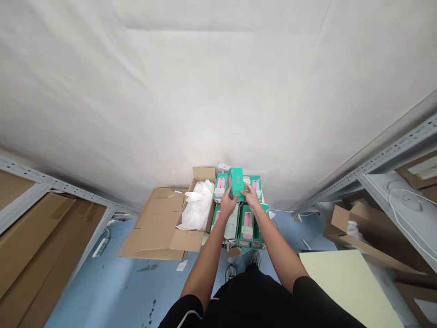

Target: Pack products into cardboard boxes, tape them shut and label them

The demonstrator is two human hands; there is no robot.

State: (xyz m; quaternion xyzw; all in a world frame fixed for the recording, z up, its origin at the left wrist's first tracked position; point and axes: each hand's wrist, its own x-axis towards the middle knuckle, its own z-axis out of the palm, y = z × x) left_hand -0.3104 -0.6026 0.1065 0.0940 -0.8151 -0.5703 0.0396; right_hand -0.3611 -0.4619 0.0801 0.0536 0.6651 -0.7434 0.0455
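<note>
Between my two hands is a green box (pixel 236 182) with pale lettering on its face. My left hand (pixel 228 202) grips its lower left side, and my right hand (pixel 251 197) has its fingers on the lower right edge. Below and around it stand several more green boxes with pink panels, among them one pink-fronted box (pixel 247 224) under my right forearm and another pink-fronted box (pixel 220 186) to the left of my hands. My forearms hide part of the stack.
Left of the stack, an open carton (pixel 209 174) holds white plastic bags (pixel 197 206). Flattened cardboard (pixel 157 218) lies beside it. Metal shelving (pixel 392 150) with open cartons lines the right, near a pale yellow board (pixel 344 287). A power strip (pixel 100 247) lies on the blue floor.
</note>
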